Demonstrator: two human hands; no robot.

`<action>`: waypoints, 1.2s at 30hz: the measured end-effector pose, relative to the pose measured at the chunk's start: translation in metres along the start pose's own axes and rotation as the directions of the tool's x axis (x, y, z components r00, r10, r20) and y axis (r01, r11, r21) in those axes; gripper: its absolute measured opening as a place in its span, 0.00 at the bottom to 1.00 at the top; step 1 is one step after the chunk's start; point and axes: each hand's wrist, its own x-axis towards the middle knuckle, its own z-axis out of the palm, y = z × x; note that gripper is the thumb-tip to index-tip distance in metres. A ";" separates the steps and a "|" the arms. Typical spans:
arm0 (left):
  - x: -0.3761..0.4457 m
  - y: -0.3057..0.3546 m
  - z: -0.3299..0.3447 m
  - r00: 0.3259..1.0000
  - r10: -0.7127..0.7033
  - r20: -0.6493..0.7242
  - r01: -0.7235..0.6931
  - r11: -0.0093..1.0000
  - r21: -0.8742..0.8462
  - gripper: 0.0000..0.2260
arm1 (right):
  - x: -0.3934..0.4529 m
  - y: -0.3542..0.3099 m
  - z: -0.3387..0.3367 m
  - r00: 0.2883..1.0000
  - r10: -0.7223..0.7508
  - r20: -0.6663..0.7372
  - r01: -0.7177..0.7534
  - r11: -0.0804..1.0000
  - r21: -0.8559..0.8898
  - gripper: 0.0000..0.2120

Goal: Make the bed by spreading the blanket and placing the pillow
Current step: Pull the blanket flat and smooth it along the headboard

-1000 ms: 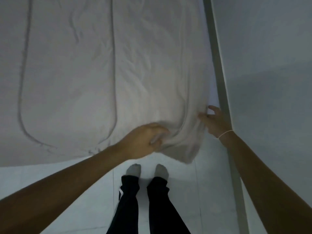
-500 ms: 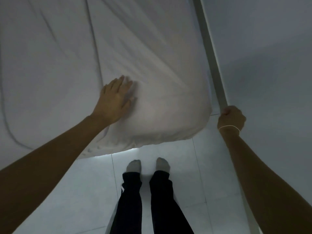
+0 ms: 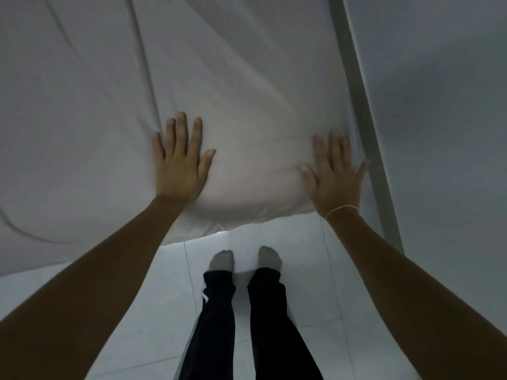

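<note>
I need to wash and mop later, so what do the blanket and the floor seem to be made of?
The blanket looks like soft woven fabric, perhaps cotton, with a matte pale finish: it creases and bulges between the left hand and right hand. The floor looks like glazed tile, pale and slightly glossy: thin grout lines cross it and light reflects near the bed's edge.

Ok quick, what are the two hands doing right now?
Left hand: open, fingers straight, pressing flat on the soft white fabric blanket.
Right hand: open, fingers straight, pressing flat on the same blanket.
</note>
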 end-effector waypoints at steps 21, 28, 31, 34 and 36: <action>-0.062 0.061 -0.190 0.989 0.025 0.146 0.003 0.982 -0.188 0.23 | -0.076 -0.039 -0.210 0.984 0.155 0.087 -0.160 0.985 0.058 0.31; -0.058 0.089 -0.312 0.997 -0.046 -0.068 0.012 0.904 -0.427 0.20 | -0.086 -0.052 -0.323 0.988 0.154 -0.016 -0.151 0.982 0.117 0.29; -0.048 0.109 -0.347 0.993 -0.039 -0.111 -0.017 0.885 -0.466 0.20 | -0.078 -0.044 -0.349 0.987 0.151 -0.054 -0.139 0.975 0.173 0.30; -0.030 0.131 -0.371 0.990 -0.021 -0.142 -0.049 0.880 -0.473 0.20 | -0.060 -0.027 -0.364 0.987 0.130 -0.090 -0.105 0.965 0.239 0.30; -0.012 0.147 -0.380 0.987 -0.005 -0.161 -0.065 0.903 -0.426 0.20 | -0.040 -0.010 -0.373 0.990 0.108 -0.092 -0.082 0.964 0.251 0.30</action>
